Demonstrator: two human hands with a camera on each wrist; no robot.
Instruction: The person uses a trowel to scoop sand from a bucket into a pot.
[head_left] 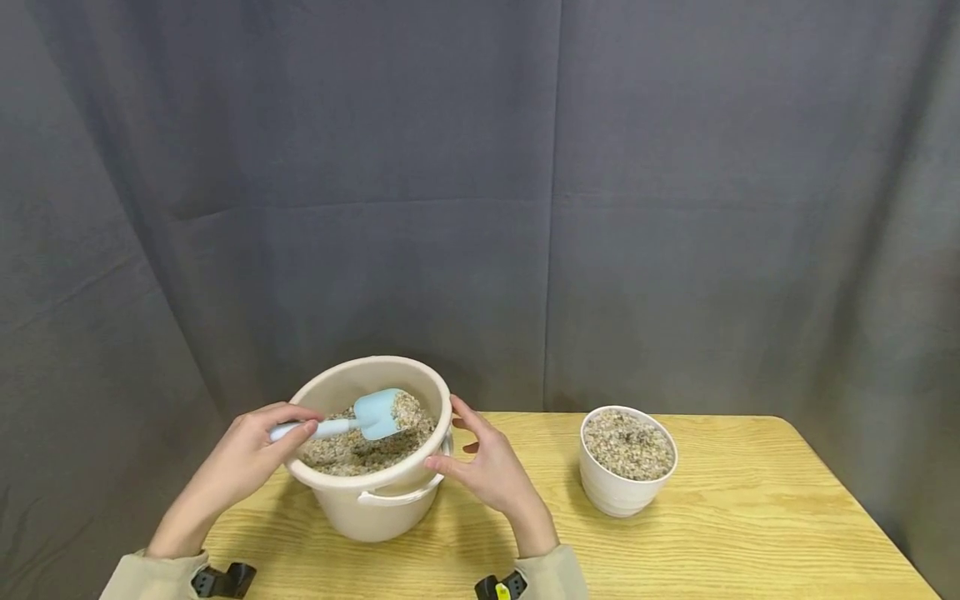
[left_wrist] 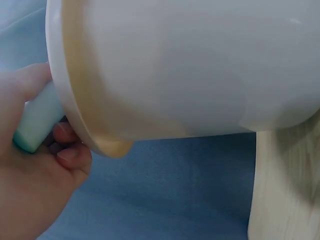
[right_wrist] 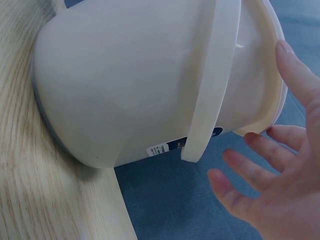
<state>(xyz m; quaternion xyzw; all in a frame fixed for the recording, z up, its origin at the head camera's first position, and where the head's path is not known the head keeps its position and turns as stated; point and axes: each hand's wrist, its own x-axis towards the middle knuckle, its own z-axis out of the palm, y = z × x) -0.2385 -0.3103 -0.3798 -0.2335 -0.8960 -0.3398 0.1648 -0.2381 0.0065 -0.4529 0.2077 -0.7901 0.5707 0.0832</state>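
Observation:
A light blue hand trowel (head_left: 373, 417) lies over the mouth of a cream bucket (head_left: 367, 517), its blade loaded with grainy gravel. My left hand (head_left: 247, 454) grips the trowel's pale handle (left_wrist: 41, 117) at the bucket's left rim. Inside the bucket, more of the gravel (head_left: 337, 454) lies well below the rim. At the right side, my right hand (head_left: 491, 467) rests its thumb and a fingertip on the rim, with the other fingers spread loosely beside the wall. The bucket's carrying handle (right_wrist: 212, 80) hangs down against its outside.
A white ribbed pot (head_left: 618, 497), filled near its brim with similar gravel, stands to the right on the wooden table (head_left: 757, 517). Grey curtains (head_left: 420, 167) hang close behind the table and along both sides. A label (right_wrist: 159, 149) is stuck on the bucket.

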